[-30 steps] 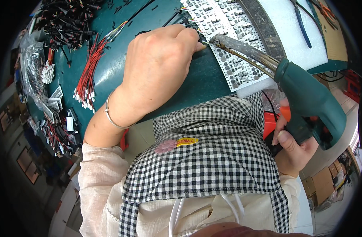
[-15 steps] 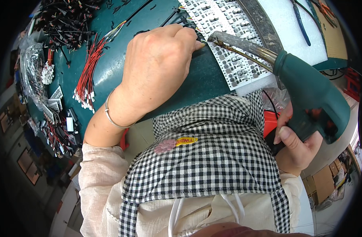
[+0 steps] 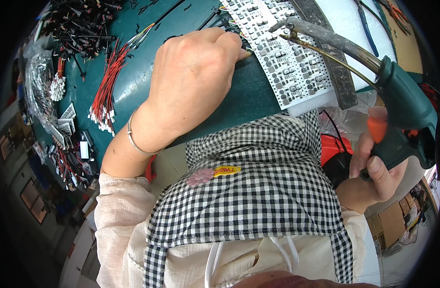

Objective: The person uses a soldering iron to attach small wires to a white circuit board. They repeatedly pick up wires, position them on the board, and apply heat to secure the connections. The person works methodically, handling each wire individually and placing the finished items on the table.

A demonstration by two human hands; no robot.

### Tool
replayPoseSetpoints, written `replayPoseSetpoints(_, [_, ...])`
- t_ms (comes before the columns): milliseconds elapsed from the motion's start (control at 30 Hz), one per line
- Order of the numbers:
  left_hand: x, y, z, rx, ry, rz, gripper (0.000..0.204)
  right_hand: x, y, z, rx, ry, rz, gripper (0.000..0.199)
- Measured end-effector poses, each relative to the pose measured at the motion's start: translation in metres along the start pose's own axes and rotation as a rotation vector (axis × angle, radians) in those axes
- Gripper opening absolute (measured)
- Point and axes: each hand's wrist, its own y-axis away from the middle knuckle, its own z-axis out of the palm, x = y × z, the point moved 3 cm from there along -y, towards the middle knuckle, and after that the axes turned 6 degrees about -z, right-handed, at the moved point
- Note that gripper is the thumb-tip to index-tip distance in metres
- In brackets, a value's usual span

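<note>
My left hand (image 3: 193,72) is closed, back upward, at the left edge of a white circuit board panel (image 3: 297,72) crowded with small components. A black cable (image 3: 170,38) shows beside its knuckles and runs under the hand; fine wires lie by the panel edge near its fingertips. The fingers' undersides are hidden. On the right, my right hand (image 3: 380,175) is wrapped round the handle of a green soldering gun (image 3: 407,96) with an orange trigger. Its metal barrel and thin brass-coloured feed tube reach over the panel, with the tip apart from the left fingers.
Red wires with white connectors (image 3: 109,89) lie on the green table (image 3: 133,79). Black cables (image 3: 81,29) are heaped at the far left beside a clear plastic bag (image 3: 40,86). A dark bar (image 3: 342,81) lies along the panel; pliers (image 3: 397,17) sit far right.
My right hand has drawn the soldering gun right and its tip has lifted away from the left fingertips. More of the panel shows. The left hand has hardly moved.
</note>
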Motion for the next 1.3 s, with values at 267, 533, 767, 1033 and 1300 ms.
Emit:
replayPoseSetpoints(267, [-0.001,-0.002,0.0,-0.003,0.013,0.003,0.008,0.002,0.006,0.002,0.036,-0.02,0.001,0.079])
replayPoseSetpoints(533, [-0.003,-0.007,-0.006,-0.075,0.144,-0.022,0.015,0.004,0.01,0.002,0.111,-0.077,0.011,0.079])
replayPoseSetpoints(767, [-0.007,-0.005,0.002,-0.042,0.237,-0.117,0.016,0.007,0.016,-0.002,0.131,-0.103,0.028,0.077])
replayPoseSetpoints(1033, [0.0,-0.001,0.009,0.028,0.148,-0.08,0.015,0.005,0.021,0.001,0.157,-0.063,0.002,0.077])
replayPoseSetpoints(1300, [-0.003,0.003,0.015,0.091,0.158,-0.059,0.016,0.009,0.033,0.007,0.158,-0.012,0.06,0.073])
